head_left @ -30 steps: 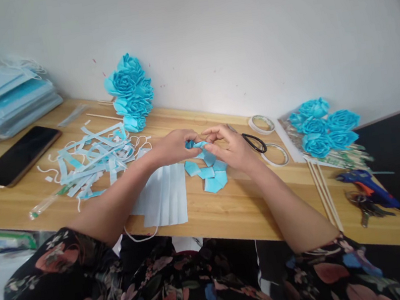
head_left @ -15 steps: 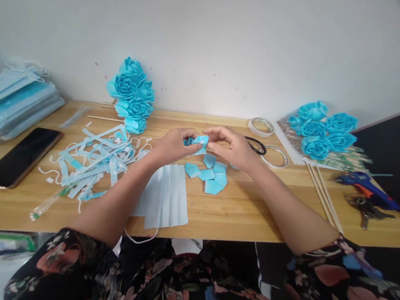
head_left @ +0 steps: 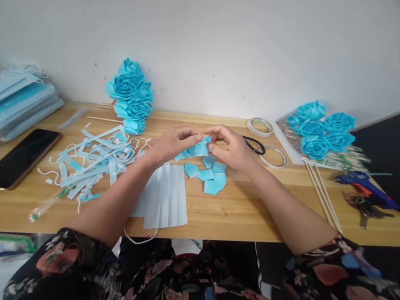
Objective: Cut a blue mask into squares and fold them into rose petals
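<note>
My left hand [head_left: 169, 146] and my right hand [head_left: 230, 146] meet above the wooden table [head_left: 231, 210], fingers pinched together on a small folded blue paper piece [head_left: 196, 149]. Just below the hands lie several loose blue paper pieces [head_left: 209, 174]. A pleated white sheet [head_left: 164, 198] lies flat under my left wrist, reaching to the table's front edge.
A heap of blue and white cut strips [head_left: 90, 159] lies left, beside a black phone [head_left: 19, 158] and stacked masks [head_left: 1, 107]. Blue paper roses stand at the wall [head_left: 131, 96] and at right [head_left: 319, 128]. Tape rolls [head_left: 275, 155], scissors [head_left: 254, 144], wooden sticks [head_left: 323, 196], glue gun [head_left: 366, 183], keys [head_left: 364, 205].
The hands stayed together at the table's middle and shifted slightly; the blue piece has been turned and spread wider between the fingertips. The view drifted a little.
</note>
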{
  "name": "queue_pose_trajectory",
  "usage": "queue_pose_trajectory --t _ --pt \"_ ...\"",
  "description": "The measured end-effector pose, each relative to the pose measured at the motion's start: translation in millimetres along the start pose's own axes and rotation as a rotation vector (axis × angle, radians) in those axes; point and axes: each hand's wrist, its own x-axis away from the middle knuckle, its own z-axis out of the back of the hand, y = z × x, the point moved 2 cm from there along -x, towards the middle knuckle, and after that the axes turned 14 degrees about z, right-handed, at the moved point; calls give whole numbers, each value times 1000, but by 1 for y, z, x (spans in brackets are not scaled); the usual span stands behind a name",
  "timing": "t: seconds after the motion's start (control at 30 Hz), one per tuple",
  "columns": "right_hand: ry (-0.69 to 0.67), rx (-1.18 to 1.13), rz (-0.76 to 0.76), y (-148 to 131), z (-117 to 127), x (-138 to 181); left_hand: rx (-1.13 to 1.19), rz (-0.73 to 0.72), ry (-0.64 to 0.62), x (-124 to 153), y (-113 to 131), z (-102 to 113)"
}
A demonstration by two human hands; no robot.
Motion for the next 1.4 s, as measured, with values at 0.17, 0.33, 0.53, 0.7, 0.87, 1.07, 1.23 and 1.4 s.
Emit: queue_pose_trajectory --t 0.17,0.33,0.53,0.7,0.87,1.07,1.23,1.4 --pt "12 -176 -69 9 1 1 32 49 109 -2 -5 -1" --pt "80 -287 -112 18 2 1 158 87 222 -6 -9 -1" --pt "90 -165 -110 10 -5 1 135 86 228 -6 -9 -8" --pt "110 -80 -100 9 -10 2 126 47 235 -6 -12 -16" --pt "105 -65 -106 8 -10 2 176 62 165 -8 -14 -19" --pt "84 -106 -90 6 -9 1 223 56 164 -6 -9 -18" --pt "181 -75 -65 2 -1 2 192 33 228 -4 -4 -15" --pt "241 236 122 -12 1 0 207 51 219 -4 -5 -15"
